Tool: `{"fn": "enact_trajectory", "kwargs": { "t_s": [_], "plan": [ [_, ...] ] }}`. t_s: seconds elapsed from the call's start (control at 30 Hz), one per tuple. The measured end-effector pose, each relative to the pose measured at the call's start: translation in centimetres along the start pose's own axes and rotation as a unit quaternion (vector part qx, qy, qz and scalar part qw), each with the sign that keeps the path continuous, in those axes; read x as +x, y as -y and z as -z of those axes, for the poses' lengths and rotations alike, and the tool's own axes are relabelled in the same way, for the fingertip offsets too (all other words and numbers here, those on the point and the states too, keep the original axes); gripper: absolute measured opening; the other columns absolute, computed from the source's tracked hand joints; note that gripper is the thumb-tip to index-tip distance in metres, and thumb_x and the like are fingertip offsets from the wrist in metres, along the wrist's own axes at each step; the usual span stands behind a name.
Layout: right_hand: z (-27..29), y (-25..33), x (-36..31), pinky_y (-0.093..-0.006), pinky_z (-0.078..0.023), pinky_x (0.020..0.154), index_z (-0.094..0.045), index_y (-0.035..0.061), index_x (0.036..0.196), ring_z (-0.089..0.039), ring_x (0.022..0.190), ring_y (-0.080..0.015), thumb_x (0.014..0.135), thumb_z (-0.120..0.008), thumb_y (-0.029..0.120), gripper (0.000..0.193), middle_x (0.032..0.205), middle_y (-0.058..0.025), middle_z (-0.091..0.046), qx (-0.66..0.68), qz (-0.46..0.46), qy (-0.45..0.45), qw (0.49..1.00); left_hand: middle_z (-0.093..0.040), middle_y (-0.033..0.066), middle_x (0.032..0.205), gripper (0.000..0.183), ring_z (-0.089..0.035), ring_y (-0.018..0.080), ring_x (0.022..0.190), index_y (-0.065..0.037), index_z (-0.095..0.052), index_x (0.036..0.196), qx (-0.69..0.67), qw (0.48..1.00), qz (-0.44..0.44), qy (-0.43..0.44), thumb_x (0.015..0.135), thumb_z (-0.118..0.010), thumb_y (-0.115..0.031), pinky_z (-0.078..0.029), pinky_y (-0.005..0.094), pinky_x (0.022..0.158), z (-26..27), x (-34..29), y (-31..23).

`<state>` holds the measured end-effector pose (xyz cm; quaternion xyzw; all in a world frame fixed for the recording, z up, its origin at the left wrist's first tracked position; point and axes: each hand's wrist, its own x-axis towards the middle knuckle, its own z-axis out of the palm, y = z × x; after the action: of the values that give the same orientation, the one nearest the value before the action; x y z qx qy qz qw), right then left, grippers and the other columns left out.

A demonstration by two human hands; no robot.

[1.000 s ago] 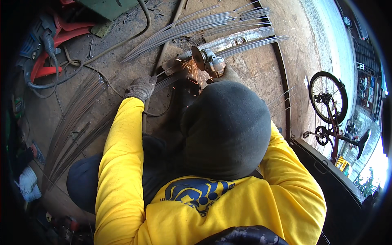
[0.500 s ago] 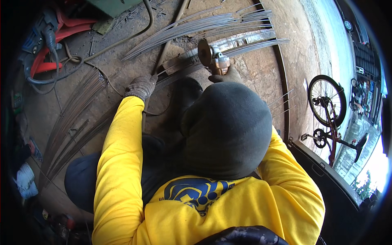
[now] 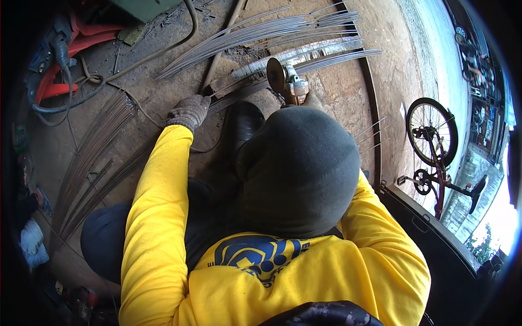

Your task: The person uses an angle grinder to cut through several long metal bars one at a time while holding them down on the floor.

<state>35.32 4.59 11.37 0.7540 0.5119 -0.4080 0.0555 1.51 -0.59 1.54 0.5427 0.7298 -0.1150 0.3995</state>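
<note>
My left hand [image 3: 188,112], in a grey knit glove, is closed on a thin metal rod [image 3: 222,92] that runs toward a short block beside a pale, worn wooden board [image 3: 266,66]. An angle grinder [image 3: 297,90] is gripped in my gloved right hand [image 3: 313,101], mostly hidden behind my raised dark-clad knee [image 3: 302,168]. The grinder's round disc [image 3: 276,75] stands tilted over the board and rods; whether it touches them I cannot tell. Silvery rods [image 3: 239,39] lie in a bundle beyond the board. My black boot [image 3: 247,122] is planted just nearer than the rods.
Darker rods [image 3: 95,157] fan out on the left. A red and blue machine [image 3: 57,65] with cables stands at the far left. A hose [image 3: 220,51] crosses the floor. At the right are a metal rail [image 3: 372,92] and a bicycle [image 3: 432,133].
The grinder has shifted slightly right and nearer, and less of my right hand shows past the knee. My left hand keeps its place on the rod. The whole view has drifted a little.
</note>
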Motion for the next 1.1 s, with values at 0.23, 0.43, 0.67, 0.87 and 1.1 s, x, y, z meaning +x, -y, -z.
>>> {"fn": "enact_trajectory", "kwargs": {
  "t_s": [0.23,0.43,0.67,0.87,1.1],
  "plan": [
    [-1.7,-1.8,2.4,-0.0454,-0.051,0.101,-0.053,0.0029,0.137,-0.065,0.118,-0.0382,0.066,-0.087,0.046,0.089,0.126,-0.0232,-0.067,-0.029,0.044,-0.042,0.998,-0.064,0.0234,0.126,0.057,-0.059,0.0441,0.119,-0.006,-0.067,0.119,0.003,1.0,-0.007,-0.008,0.102,-0.039,-0.053,-0.046,0.0529,0.103,-0.1,0.4,-0.4],
    [-1.2,-0.3,1.5,-0.0452,-0.05,0.101,-0.05,0.004,0.14,-0.064,0.12,-0.0384,0.065,-0.087,0.046,0.094,0.128,-0.023,-0.066,-0.03,0.07,0.002,0.997,-0.064,0.0232,0.127,0.058,-0.059,0.0437,0.12,-0.007,-0.066,0.122,0.004,1.0,0.009,0.004,0.102,-0.039,-0.053,-0.045,0.0524,0.104,0.4,-0.5,-0.2],
    [-1.4,-0.7,1.9,-0.0446,-0.05,0.103,-0.045,0.0039,0.143,-0.064,0.12,-0.0381,0.064,-0.089,0.044,0.099,0.128,-0.0236,-0.065,-0.058,0.021,-0.007,0.998,-0.065,0.0232,0.126,0.06,-0.059,0.0437,0.12,-0.006,-0.066,0.122,0.006,1.0,-0.002,-0.005,0.102,-0.036,-0.054,-0.045,0.0522,0.104,0.3,-0.1,-0.8],
    [-1.3,0.1,2.1,-0.0447,-0.051,0.101,-0.045,-0.0003,0.14,-0.064,0.119,-0.0392,0.064,-0.089,0.044,0.099,0.126,-0.0241,-0.066,-0.057,0.049,0.019,0.997,-0.065,0.0233,0.125,0.06,-0.059,0.0435,0.12,-0.006,-0.067,0.121,0.007,1.0,0.004,-0.009,0.102,-0.036,-0.054,-0.045,0.0526,0.104,-0.3,0.1,0.3],
    [-1.1,1.6,1.7,-0.0444,-0.052,0.098,-0.044,-0.0016,0.139,-0.066,0.115,-0.0395,0.062,-0.089,0.045,0.101,0.122,-0.0258,-0.067,-0.033,0.072,0.011,0.997,-0.065,0.0234,0.125,0.059,-0.058,0.0442,0.12,-0.006,-0.066,0.12,0.008,1.0,0.017,-0.014,0.103,-0.037,-0.054,-0.046,0.0526,0.103,-0.5,-0.3,0.3]
  ]
}}
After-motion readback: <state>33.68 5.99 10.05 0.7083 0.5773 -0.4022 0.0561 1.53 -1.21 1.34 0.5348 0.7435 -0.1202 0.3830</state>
